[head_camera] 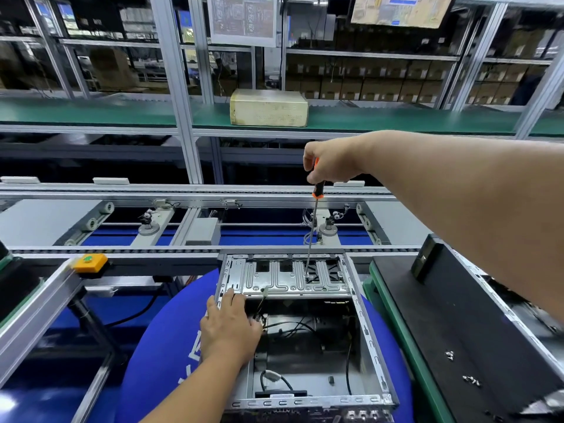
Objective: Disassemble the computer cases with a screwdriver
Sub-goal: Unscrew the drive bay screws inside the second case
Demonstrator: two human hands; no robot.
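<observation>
An open metal computer case (370,340) lies on a blue round cushion (158,346) in front of me. At its far end sits a silver drive cage (283,279). My right hand (331,161) grips the black-and-orange handle of a long screwdriver (314,215), held upright, with its tip on a screw in the cage's right part. My left hand (229,328) rests on the case's left wall by the cage's near left corner, fingers spread and pressing down. Black cables lie inside the case.
A black case panel (451,325) lies on the green-edged table at right, with loose screws (464,374) on it. A conveyor frame (183,227) runs across behind the case. A yellow button box (89,262) sits left. A beige box (268,107) stands on the far green shelf.
</observation>
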